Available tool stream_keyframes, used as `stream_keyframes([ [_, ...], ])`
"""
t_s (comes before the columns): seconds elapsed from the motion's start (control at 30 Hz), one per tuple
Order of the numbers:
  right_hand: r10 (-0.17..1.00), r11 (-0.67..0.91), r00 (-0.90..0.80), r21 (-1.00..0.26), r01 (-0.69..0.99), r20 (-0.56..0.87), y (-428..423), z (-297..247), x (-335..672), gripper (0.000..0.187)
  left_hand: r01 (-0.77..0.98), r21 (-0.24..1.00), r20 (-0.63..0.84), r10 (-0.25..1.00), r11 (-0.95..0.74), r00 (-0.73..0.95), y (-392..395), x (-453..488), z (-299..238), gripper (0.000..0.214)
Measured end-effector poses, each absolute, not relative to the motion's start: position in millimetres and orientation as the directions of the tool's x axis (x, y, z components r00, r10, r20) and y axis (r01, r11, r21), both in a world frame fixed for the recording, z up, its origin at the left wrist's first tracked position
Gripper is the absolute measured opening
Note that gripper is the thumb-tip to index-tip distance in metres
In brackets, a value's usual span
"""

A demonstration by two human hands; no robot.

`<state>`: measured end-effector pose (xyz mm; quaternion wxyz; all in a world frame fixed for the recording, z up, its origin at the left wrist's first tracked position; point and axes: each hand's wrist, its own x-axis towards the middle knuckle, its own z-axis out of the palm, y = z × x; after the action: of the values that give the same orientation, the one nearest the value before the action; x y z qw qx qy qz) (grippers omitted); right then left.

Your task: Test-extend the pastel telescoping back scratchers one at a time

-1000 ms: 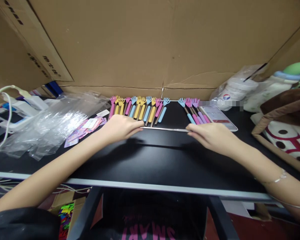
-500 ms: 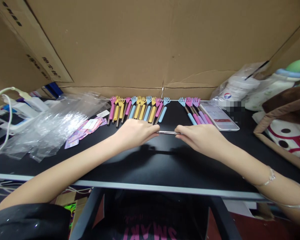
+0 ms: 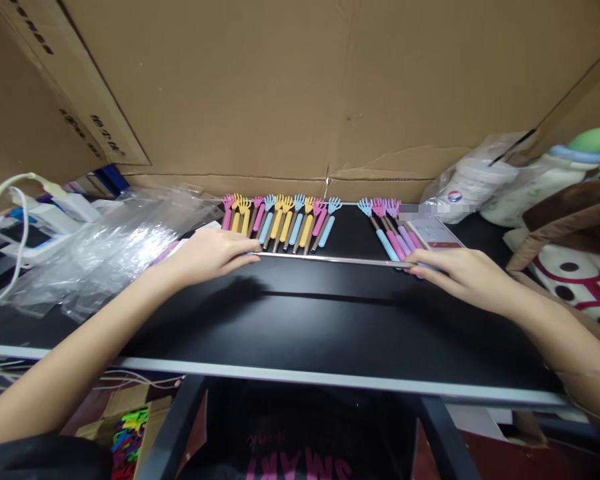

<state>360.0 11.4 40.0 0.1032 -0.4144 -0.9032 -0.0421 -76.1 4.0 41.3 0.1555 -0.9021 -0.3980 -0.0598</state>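
Observation:
Stretched between my two hands is a telescopic back scratcher point(image 3: 330, 259), its thin silver rod drawn out almost level above the black table point(image 3: 320, 333). My left hand point(image 3: 210, 253) pinches one end; my right hand point(image 3: 460, 277) pinches the other. Both ends are hidden by the fingers. Behind the rod lies a row of short back scratchers point(image 3: 280, 223) with pink, yellow and blue hand-shaped heads and grips. A smaller group of back scratchers point(image 3: 393, 233), in blue, pink and purple, lies just beyond my right fingers.
Clear plastic bags point(image 3: 100, 247) cover the table's left side, near white plugs and cables point(image 3: 55, 213). At right are a phone point(image 3: 437, 233), a bagged white cup point(image 3: 475, 183) and a brown-strapped bag point(image 3: 570, 267). Cardboard point(image 3: 280, 87) stands behind. A box of colourful pieces point(image 3: 130, 433) sits below.
My hands have moved apart, left hand leftward and right hand rightward. The rod between them has lengthened from a short piece to a long span.

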Motion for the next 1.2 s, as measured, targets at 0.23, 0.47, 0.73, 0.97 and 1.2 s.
stream_keyframes([
  [0.23, 0.776, 0.630, -0.625, -0.145, 0.763, 0.083, 13.7, 37.5, 379.2, 0.034, 0.768, -0.149, 0.133, 0.757, -0.622, 0.639, 3.2, -89.1, 31.9, 0.045],
  [0.47, 0.794, 0.602, -0.593, -0.034, 0.798, 0.134, 16.8, 23.0, 367.1, 0.043, 0.784, -0.146, 0.165, 0.766, -0.604, 0.621, 11.3, -86.9, 18.9, 0.043],
  [0.73, 0.806, 0.583, -0.562, -0.082, 0.809, 0.182, 22.1, 28.5, 370.4, 0.039, 0.803, -0.167, 0.247, 0.764, -0.572, 0.596, 15.8, -83.4, 22.7, 0.041],
  [0.97, 0.790, 0.611, -0.596, -0.103, 0.785, 0.142, 7.7, 30.7, 317.1, 0.037, 0.720, -0.204, 0.282, 0.664, -0.664, 0.692, 11.7, -36.1, 20.4, 0.037],
  [1.2, 0.773, 0.634, -0.632, -0.017, 0.773, 0.061, -22.0, 21.0, 246.5, 0.030, 0.623, -0.243, 0.307, 0.551, -0.743, 0.776, -8.2, 26.4, 13.0, 0.032],
])
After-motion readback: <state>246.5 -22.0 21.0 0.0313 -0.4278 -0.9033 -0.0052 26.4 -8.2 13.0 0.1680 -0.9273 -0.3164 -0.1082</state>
